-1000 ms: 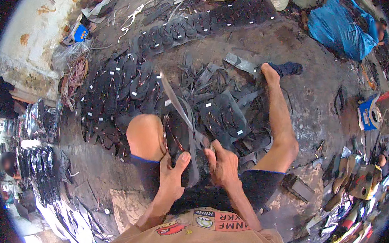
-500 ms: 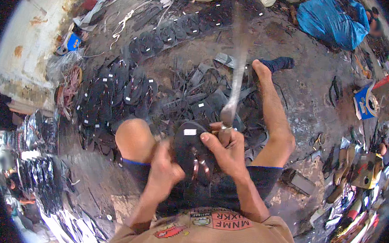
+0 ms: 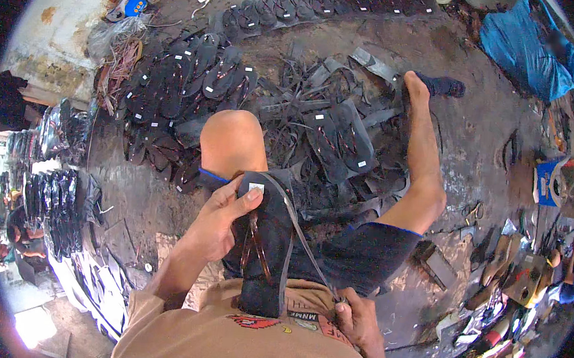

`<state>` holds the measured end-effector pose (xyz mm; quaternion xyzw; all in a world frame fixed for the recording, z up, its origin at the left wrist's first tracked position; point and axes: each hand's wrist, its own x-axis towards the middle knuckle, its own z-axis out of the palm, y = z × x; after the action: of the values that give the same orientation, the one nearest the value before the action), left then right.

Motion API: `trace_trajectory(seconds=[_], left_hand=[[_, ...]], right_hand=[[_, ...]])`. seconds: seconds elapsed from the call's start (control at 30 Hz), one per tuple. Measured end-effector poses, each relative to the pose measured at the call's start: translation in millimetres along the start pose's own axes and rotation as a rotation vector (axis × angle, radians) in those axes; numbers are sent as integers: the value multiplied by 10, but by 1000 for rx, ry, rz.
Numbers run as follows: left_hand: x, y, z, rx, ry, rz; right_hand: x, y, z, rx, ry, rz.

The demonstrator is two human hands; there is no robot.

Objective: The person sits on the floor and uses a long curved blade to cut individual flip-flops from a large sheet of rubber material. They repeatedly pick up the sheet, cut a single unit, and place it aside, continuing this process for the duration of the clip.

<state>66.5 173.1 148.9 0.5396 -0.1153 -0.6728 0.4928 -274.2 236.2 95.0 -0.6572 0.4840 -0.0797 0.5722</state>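
Note:
My left hand (image 3: 214,224) grips a black flip-flop (image 3: 268,244) by its end with the white label, thumb on top and fingers beneath. Brown-and-black straps lie along its sole, and its other end rests against my shirt. My right hand (image 3: 359,320) is closed round the handle of a long knife, low and to the right of the flip-flop. A narrow grey length (image 3: 312,254) slants from that hand to the flip-flop's right edge; whether all of it is blade or partly a rubber strip, I cannot tell. Another thin strip hangs beside that edge.
Black rubber offcuts (image 3: 288,119) are heaped ahead of my knees, with a pair of flip-flops (image 3: 336,139) on them. More flip-flops (image 3: 174,81) pile up on the left, and a row stands at the back. Scissors (image 3: 475,211) and a dark block (image 3: 438,266) lie right.
My right hand has swung the knife from pointing away down to the lower right. My left hand now holds the flip-flop's labelled end, and the flip-flop has moved left and closer to me.

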Motion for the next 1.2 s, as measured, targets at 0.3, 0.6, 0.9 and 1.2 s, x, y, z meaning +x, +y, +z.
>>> trace_trajectory(seconds=[0.3,0.6,0.9,1.2], left_hand=[[144,236,42,420,-110,-68],[275,213,-9,487,-202,-55],[421,417,10,-121,122,510],[401,-246,647,-612,34,208]], right_hand=[[1334,-670,-555,-168,-145,-143],[2158,-1042,-412,-272,-45,-402],[2126,-224,-890,364,568,-132],[562,-74,-83,52,266,-43]])
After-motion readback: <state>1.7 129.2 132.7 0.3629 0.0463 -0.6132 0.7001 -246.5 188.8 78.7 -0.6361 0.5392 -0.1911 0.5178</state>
